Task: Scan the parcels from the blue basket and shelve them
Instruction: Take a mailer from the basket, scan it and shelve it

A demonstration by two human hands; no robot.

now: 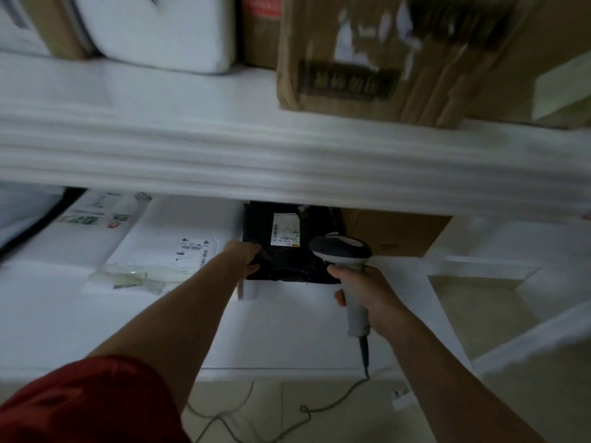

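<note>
Left hand (248,255) pinches the black plastic mailer bag (287,247); right hand (364,292), at its 4 o'clock, grips the grey handheld scanner (345,260). I'd slide the bag flat, label up.

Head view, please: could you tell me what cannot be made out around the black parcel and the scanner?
Black parcel: far end hidden under the upper shelf; its label too small to read.
Scanner, held by the right hand: window faces away.
Left hand on the parcel's edge: fingertips lost against the dark wrap.
Brown box above: print motion-blurred, top cut off by the frame.
Blue basket: out of frame.
</note>
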